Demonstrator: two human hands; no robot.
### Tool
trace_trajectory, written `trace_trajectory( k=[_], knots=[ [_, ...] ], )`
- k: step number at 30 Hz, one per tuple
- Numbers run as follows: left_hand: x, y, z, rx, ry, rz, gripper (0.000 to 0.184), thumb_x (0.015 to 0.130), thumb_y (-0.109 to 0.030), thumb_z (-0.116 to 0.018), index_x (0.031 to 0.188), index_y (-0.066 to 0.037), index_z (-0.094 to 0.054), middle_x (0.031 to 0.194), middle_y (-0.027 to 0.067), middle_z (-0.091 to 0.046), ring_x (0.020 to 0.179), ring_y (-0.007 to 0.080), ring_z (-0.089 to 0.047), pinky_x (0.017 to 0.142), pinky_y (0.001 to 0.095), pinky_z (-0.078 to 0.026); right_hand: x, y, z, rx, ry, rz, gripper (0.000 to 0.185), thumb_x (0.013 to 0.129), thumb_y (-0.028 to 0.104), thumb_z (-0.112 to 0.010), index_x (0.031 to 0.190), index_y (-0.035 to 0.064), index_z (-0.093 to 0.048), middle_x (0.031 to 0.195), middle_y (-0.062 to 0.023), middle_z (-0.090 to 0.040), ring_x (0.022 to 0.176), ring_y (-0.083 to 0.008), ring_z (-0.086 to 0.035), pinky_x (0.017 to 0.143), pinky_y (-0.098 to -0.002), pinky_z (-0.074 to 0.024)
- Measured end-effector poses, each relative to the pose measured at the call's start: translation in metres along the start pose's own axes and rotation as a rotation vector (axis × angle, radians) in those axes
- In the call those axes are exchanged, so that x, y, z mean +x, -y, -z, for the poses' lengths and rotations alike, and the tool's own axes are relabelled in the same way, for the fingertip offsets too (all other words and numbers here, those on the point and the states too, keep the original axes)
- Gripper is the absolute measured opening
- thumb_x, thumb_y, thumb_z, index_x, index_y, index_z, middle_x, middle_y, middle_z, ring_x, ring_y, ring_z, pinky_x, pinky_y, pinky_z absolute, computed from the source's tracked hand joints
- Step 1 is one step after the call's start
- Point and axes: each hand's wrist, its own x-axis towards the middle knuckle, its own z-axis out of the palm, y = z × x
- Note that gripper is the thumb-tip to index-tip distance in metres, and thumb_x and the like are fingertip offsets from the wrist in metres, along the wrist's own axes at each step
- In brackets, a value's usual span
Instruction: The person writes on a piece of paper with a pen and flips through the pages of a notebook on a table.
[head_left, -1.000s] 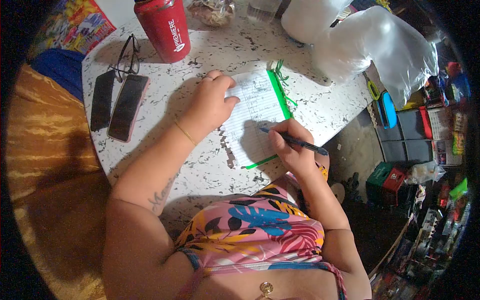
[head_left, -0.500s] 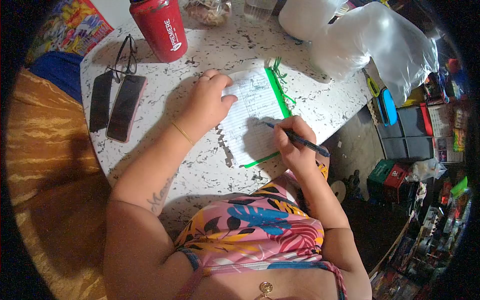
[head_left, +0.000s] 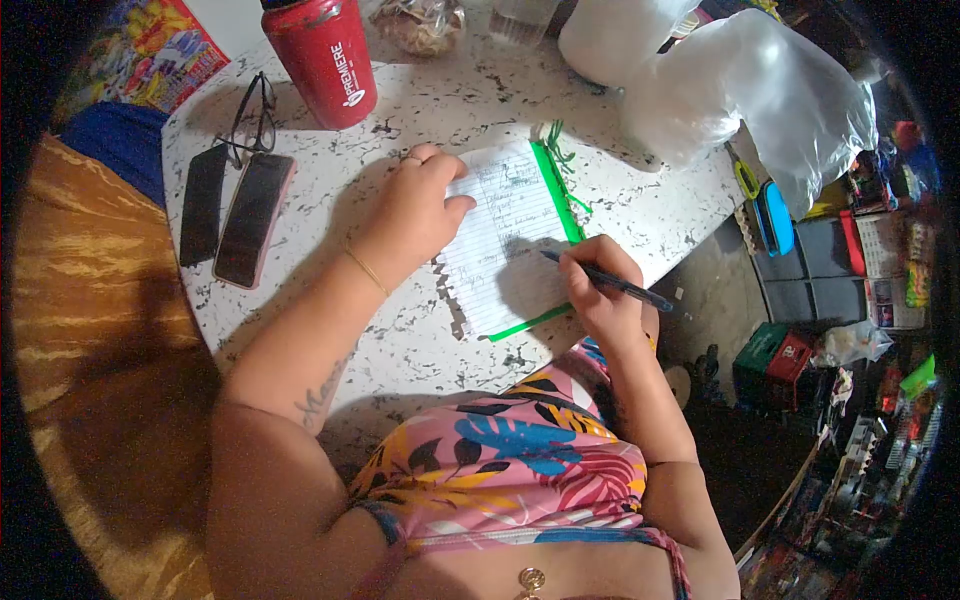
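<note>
A lined notebook [head_left: 500, 270] with handwriting, a torn left edge and a green border lies tilted on the table. My left hand [head_left: 425, 205] rests at its upper left edge, the thumb apart from the bent fingers and touching the page. Pinched in my right hand [head_left: 605, 285] is a dark pen [head_left: 635, 290], its tip at the page beside the handwritten lines. The heel of that hand is by the notebook's lower right edge, and its shadow falls over part of the paper.
On the marbled table [head_left: 380, 330] stand a red tumbler [head_left: 325, 70] and bagged food [head_left: 420, 25]. Two dark phones [head_left: 255, 220] and eyeglasses [head_left: 255, 120] lie left. White plastic bags [head_left: 740, 90] sit at the back right, near green-handled scissors [head_left: 745, 178]. Shelves of goods stand right.
My right hand with the pen has shifted slightly right and down the page. Handwriting now shows left of the pen tip. My left hand stays at the notebook's edge.
</note>
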Motion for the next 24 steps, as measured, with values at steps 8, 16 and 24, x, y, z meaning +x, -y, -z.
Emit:
trace_trajectory(
  k=[8,16,24],
  knots=[
    [0.0,-0.001,-0.001,0.003,-0.007,0.003,0.028,0.079,-0.023,-0.078,0.101,-0.007,-0.07,0.104,0.0144,-0.069,0.094,0.0366,-0.067,0.082,0.0455,-0.054,-0.001,-0.004,0.001,0.004,-0.004,-0.001,0.005,0.085,0.006,-0.066,0.083,0.0025,-0.062,0.073,-0.0101,-0.061,0.065,-0.0187,-0.058,0.062,-0.0311,-0.0484],
    [0.0,0.001,-0.001,0.01,-0.017,-0.025,0.029,0.079,-0.023,-0.078,0.101,-0.007,-0.071,0.105,0.0144,-0.069,0.094,0.0372,-0.067,0.083,0.0455,-0.054,-0.002,0.008,0.0,0.039,-0.136,-0.038,0.01,0.091,0.01,-0.065,0.087,0.0008,-0.062,0.076,-0.007,-0.063,0.069,-0.0143,-0.057,0.065,-0.0282,-0.0477],
    [-0.002,0.002,-0.004,-0.011,-0.066,-0.034,0.034,0.076,-0.026,-0.082,0.101,-0.006,-0.071,0.103,0.0152,-0.069,0.093,0.0366,-0.068,0.081,0.0448,-0.054,-0.008,0.024,0.012,0.237,-0.125,-0.117,0.023,0.092,0.014,-0.067,0.111,0.0006,-0.065,0.092,-0.0072,-0.067,0.083,-0.0142,-0.06,0.076,-0.0266,-0.0486]
  ],
)
